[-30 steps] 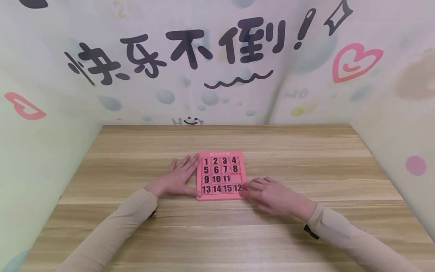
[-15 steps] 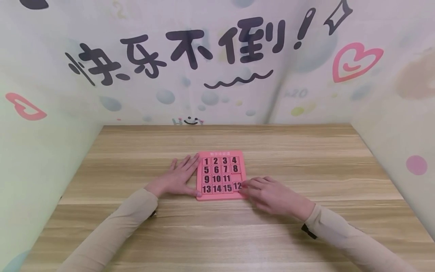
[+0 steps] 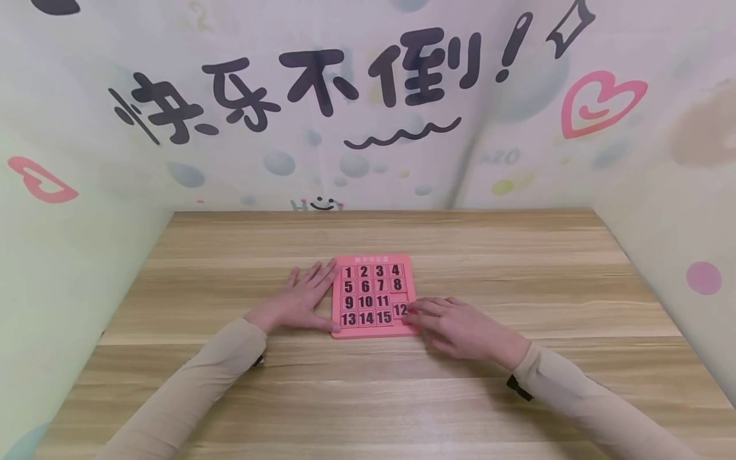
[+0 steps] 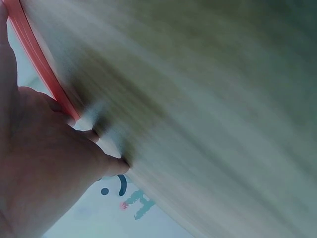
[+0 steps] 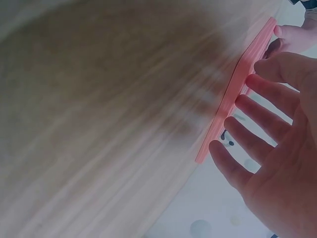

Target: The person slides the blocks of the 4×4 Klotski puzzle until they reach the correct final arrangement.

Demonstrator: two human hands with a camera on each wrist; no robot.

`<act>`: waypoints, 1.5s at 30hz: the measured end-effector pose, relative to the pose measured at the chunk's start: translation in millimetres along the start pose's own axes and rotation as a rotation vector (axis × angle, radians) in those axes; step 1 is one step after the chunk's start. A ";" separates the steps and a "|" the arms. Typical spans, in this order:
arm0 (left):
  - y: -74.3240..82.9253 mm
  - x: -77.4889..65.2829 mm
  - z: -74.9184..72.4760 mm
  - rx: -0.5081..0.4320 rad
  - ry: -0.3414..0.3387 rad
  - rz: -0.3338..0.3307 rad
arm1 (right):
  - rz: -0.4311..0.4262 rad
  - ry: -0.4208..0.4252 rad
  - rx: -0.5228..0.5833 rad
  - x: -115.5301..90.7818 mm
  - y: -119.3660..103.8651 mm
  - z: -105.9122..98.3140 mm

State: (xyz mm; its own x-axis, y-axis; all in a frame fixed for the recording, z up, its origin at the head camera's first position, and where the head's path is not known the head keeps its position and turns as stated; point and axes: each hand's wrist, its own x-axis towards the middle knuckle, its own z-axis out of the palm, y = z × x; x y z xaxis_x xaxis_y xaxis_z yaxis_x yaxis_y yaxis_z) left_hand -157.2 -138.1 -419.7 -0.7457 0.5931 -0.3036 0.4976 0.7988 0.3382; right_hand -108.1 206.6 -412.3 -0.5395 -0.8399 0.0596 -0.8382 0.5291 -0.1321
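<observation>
A pink sliding number puzzle [image 3: 374, 333] lies flat on the table, its numbered tiles in rows. Tile 12 [image 3: 400, 310] sits in the right column, partway between the third and bottom rows, with bare slot above and below it. My right hand [image 3: 468, 329] touches tile 12 with its fingertips from the right; the right wrist view shows its fingers [image 5: 247, 141] extended and spread along the puzzle's edge. Spread along the left edge, my left hand [image 3: 301, 303] rests with its thumb at the lower left corner and fingertips near the upper left corner.
The wood-grain table [image 3: 368, 396] extends around the puzzle on all sides. Behind it stands a white printed backdrop [image 3: 230, 172] with dark characters, and pale panels close off both sides.
Tile 12 has slid up from the bottom row toward the third row, with my right fingertips moving along with it. My left hand stays in place.
</observation>
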 end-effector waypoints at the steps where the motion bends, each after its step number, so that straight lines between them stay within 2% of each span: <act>1: 0.0 0.2 0.1 0.000 -0.003 -0.002 | -0.001 0.003 -0.001 0.0 0.3 0.2; 12: 0.3 0.1 1.0 0.005 0.001 -0.005 | 0.004 0.039 -0.019 2.1 2.4 1.1; 26: 2.9 -1.4 -1.2 -0.009 0.017 0.011 | 0.045 0.017 -0.020 5.8 3.9 -0.1; 45: -0.1 0.0 0.7 -0.004 0.027 0.024 | 0.055 0.014 0.081 8.3 3.1 1.7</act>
State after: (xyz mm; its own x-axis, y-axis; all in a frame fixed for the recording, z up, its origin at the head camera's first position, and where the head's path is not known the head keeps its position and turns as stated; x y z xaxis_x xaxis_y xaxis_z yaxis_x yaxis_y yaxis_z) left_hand -156.9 -138.1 -420.4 -0.7455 0.6089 -0.2711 0.5137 0.7840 0.3485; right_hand -115.1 201.0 -413.8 -0.5858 -0.8080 0.0636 -0.7986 0.5621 -0.2149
